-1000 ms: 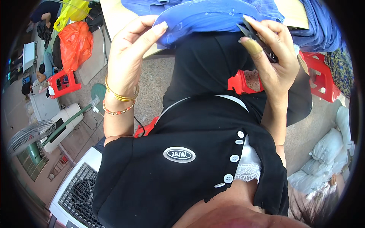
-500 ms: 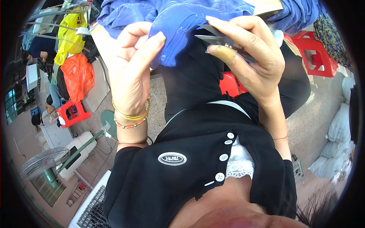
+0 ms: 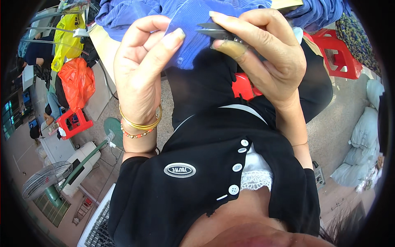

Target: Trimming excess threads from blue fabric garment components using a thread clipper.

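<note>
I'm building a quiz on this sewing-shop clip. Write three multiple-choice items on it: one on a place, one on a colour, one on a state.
1. Where does the small metal snipping tool sit?
A. in the right hand
B. on the floor
C. in the left hand

2. What colour is the cloth that both hands work on?
A. white
B. blue
C. green

3. How does the left hand hold the cloth?
A. lying flat and open on it
B. clear of it
C. pinching its edge between thumb and fingers

Answers:
1. A: the right hand closes its thumb and forefinger round the tool.
2. B: the ribbed fabric at the top of the view is blue.
3. C: the left thumb presses the cloth edge against the curled fingers.
</note>
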`<action>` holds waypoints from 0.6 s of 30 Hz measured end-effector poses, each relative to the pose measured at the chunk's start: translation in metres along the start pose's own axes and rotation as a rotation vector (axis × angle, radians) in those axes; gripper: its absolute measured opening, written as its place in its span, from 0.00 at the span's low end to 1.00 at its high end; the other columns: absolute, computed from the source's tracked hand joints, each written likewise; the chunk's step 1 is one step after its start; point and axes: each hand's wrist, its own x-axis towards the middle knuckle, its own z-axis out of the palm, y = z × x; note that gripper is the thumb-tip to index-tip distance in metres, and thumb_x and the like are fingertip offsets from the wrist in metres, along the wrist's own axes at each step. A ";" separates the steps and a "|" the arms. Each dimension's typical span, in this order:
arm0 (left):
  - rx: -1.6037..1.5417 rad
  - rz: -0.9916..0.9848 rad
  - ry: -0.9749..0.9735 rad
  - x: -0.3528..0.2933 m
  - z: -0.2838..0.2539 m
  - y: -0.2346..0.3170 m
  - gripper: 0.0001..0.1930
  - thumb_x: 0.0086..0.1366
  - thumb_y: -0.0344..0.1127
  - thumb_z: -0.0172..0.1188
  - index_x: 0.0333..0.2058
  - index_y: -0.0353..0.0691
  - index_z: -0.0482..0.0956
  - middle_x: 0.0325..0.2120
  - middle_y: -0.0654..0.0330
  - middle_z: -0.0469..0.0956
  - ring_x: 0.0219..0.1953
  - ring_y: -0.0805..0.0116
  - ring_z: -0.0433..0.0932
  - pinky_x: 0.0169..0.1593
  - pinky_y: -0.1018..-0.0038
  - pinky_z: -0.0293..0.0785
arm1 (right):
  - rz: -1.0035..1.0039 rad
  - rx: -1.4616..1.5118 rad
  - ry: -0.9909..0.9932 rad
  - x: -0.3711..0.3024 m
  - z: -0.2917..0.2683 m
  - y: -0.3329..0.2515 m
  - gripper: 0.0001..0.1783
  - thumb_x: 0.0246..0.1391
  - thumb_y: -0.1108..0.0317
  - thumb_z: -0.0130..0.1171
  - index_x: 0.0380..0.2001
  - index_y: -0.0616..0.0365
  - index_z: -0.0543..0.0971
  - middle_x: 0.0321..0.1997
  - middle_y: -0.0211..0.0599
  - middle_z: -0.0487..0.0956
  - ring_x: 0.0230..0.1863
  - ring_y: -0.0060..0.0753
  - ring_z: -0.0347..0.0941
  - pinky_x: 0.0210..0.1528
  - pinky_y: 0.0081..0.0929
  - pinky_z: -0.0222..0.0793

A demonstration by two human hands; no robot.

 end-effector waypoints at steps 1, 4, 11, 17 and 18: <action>-0.002 -0.008 -0.007 0.000 0.000 0.000 0.15 0.63 0.24 0.61 0.48 0.33 0.73 0.37 0.58 0.82 0.40 0.78 0.79 0.47 0.83 0.71 | -0.015 -0.014 0.012 0.000 0.000 0.000 0.22 0.38 0.77 0.72 0.42 0.62 0.84 0.32 0.32 0.76 0.28 0.20 0.67 0.28 0.16 0.61; -0.025 -0.007 -0.022 0.001 0.001 0.000 0.15 0.63 0.25 0.61 0.48 0.33 0.73 0.36 0.58 0.82 0.39 0.79 0.79 0.46 0.83 0.71 | -0.031 -0.056 0.026 -0.001 -0.004 -0.001 0.22 0.38 0.78 0.72 0.42 0.62 0.84 0.31 0.32 0.76 0.27 0.20 0.67 0.28 0.16 0.60; -0.015 0.027 0.025 0.003 -0.010 -0.007 0.16 0.67 0.28 0.56 0.52 0.32 0.71 0.43 0.57 0.78 0.44 0.74 0.78 0.48 0.79 0.73 | 0.076 -0.075 -0.008 -0.006 -0.007 -0.012 0.26 0.38 0.76 0.74 0.46 0.61 0.83 0.33 0.30 0.75 0.28 0.16 0.66 0.27 0.13 0.61; 0.095 0.090 0.095 0.005 -0.002 -0.009 0.17 0.67 0.27 0.56 0.53 0.31 0.70 0.45 0.57 0.78 0.47 0.74 0.77 0.53 0.79 0.70 | -0.012 -0.159 0.018 -0.009 -0.004 -0.007 0.27 0.37 0.77 0.74 0.47 0.58 0.83 0.33 0.29 0.73 0.28 0.17 0.66 0.27 0.14 0.62; 0.087 0.082 0.090 0.004 -0.003 -0.009 0.17 0.66 0.27 0.56 0.53 0.31 0.70 0.45 0.57 0.78 0.47 0.74 0.77 0.53 0.79 0.70 | -0.024 -0.175 0.026 -0.009 -0.004 -0.006 0.28 0.36 0.77 0.74 0.47 0.58 0.83 0.33 0.29 0.73 0.28 0.17 0.66 0.27 0.14 0.62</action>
